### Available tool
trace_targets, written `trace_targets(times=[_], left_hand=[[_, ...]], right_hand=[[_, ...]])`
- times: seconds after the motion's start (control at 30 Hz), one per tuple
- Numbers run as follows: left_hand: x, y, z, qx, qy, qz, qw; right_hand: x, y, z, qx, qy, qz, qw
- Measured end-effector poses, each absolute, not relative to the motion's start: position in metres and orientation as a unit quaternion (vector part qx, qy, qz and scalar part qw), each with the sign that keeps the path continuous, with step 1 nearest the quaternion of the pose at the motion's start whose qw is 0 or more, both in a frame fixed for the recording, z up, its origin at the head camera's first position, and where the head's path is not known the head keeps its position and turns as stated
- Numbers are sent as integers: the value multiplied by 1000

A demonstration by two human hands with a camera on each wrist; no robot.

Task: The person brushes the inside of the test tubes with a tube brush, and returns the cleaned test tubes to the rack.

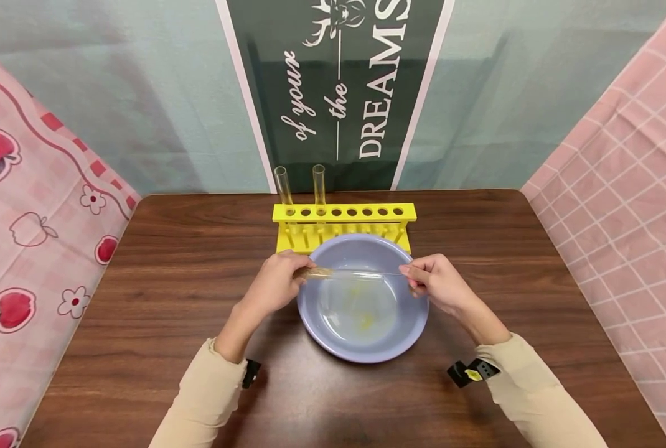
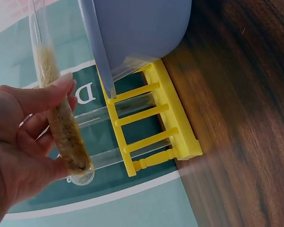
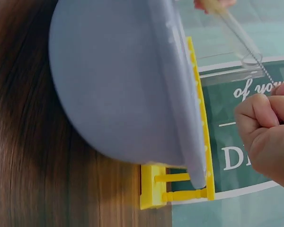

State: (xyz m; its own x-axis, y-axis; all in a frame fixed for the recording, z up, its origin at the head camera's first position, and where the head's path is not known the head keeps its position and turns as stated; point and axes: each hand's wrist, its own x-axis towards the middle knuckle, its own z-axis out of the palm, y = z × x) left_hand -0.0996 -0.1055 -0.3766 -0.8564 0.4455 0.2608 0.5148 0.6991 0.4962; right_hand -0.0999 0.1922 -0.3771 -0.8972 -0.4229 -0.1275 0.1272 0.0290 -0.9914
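My left hand (image 1: pixel 279 280) grips a glass test tube (image 2: pixel 84 178) near its rounded end and holds it sideways over the basin. Tan bristles of a test tube brush (image 2: pixel 66 130) fill the closed end of that tube. From the tube's mouth runs the brush's thin twisted wire (image 3: pixel 248 49), pinched between the thumb and fingers of my right hand (image 1: pixel 436 283). Under both hands stands a round lavender basin (image 1: pixel 361 350) with shallow water and yellowish patches in it.
Behind the basin is a yellow test tube rack (image 1: pixel 344 213), partly hidden by the rim. Two clear test tubes (image 1: pixel 318 183) stand upright in its left part. All this rests on a dark wooden table (image 1: pixel 198 280), with a hanging cloth (image 1: pixel 170 112) at the back.
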Motion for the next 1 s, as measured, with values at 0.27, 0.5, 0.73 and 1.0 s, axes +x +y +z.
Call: trace_targets(times=[0.27,0.5,0.73,1.0], left_hand=[[-99,-101,-380,-295,-911,-249,143],[-100,-102,-382,-290,-907,-279,121],[-102,-109,-378,-281,-906,-316,21],[-107,-115,-377,-271,-894,-352,-66]], right_hand=[[-101,196,-376,-65,589,-758,272],[-101,200,-379,-81,583,-762,270],[-97,201,-379,-160,772,-597,146],[-86,195,-367,-279,832,-480,15]])
